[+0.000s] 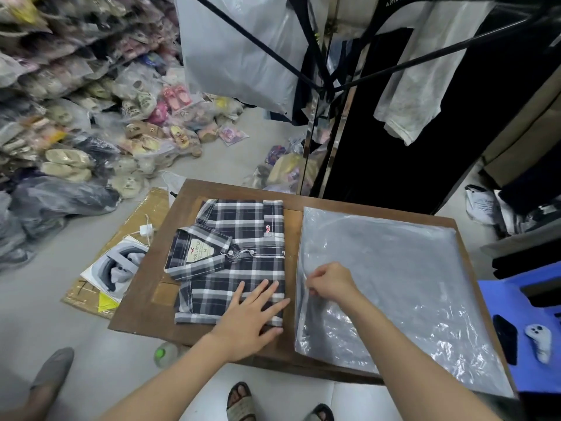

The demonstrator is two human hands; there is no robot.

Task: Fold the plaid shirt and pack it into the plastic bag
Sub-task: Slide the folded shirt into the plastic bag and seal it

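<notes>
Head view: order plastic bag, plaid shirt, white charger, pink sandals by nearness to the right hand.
1. plastic bag: its left edge pinched by the right hand.
2. plaid shirt: just left.
3. white charger: farther left.
4. pink sandals: far back left.

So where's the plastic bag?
Head view: the plastic bag lies on the table, right of the plaid shirt, right hand pinching its left edge.

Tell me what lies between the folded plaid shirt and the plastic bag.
Only a narrow strip of bare wooden table separates the plaid shirt from the plastic bag, as the head view shows.
</notes>
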